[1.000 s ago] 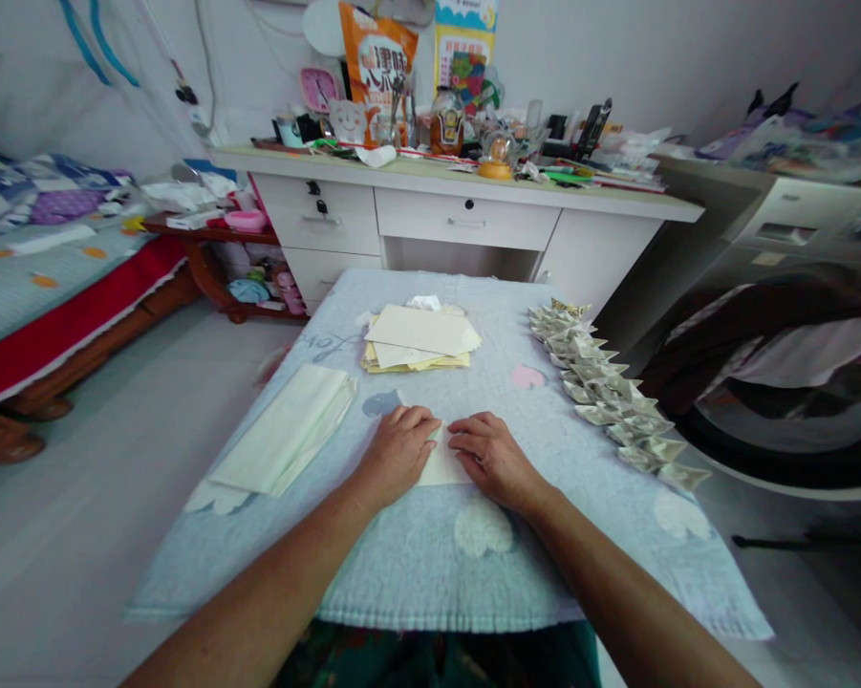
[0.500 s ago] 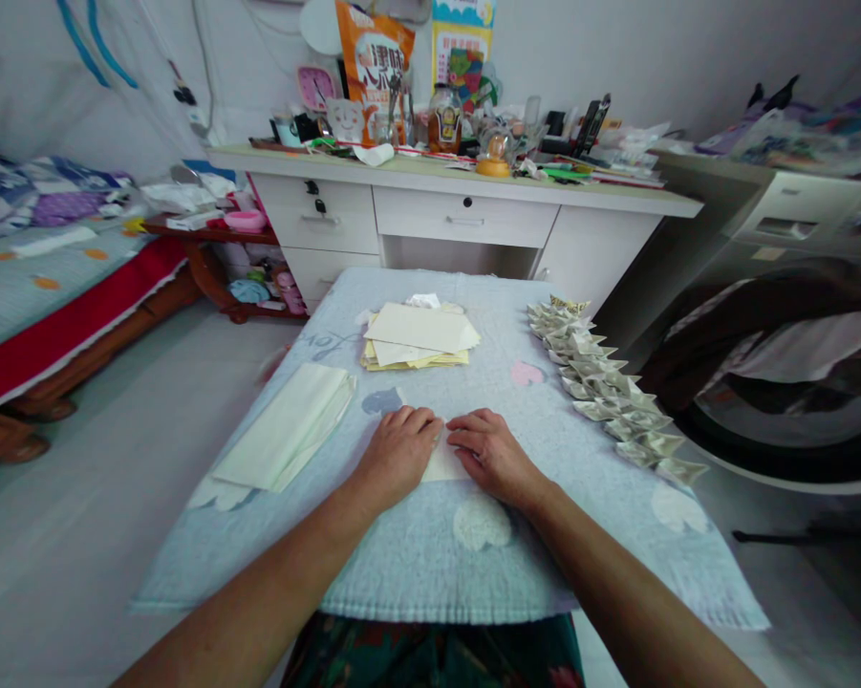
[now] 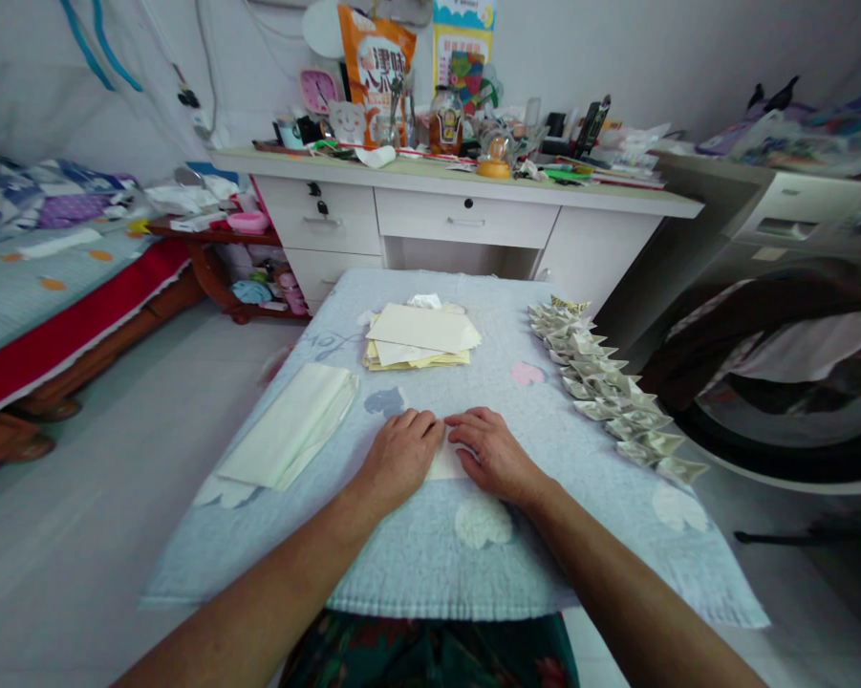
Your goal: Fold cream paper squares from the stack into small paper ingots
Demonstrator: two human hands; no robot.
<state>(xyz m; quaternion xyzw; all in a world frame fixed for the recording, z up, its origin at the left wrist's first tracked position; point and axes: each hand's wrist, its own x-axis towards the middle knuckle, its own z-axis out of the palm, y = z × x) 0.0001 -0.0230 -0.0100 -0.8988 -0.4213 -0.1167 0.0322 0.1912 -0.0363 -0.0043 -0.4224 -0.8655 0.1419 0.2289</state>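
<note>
Head view: pale paper is laid on the cloth-covered counter.
Its sides are partly covered by the left hand and right hand, fingertips close together; whether either grip is pinched on it cannot be told.

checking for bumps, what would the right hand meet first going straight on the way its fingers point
Probably the left hand, just across a narrow gap over the pale paper; exact depth is unclear.
</note>
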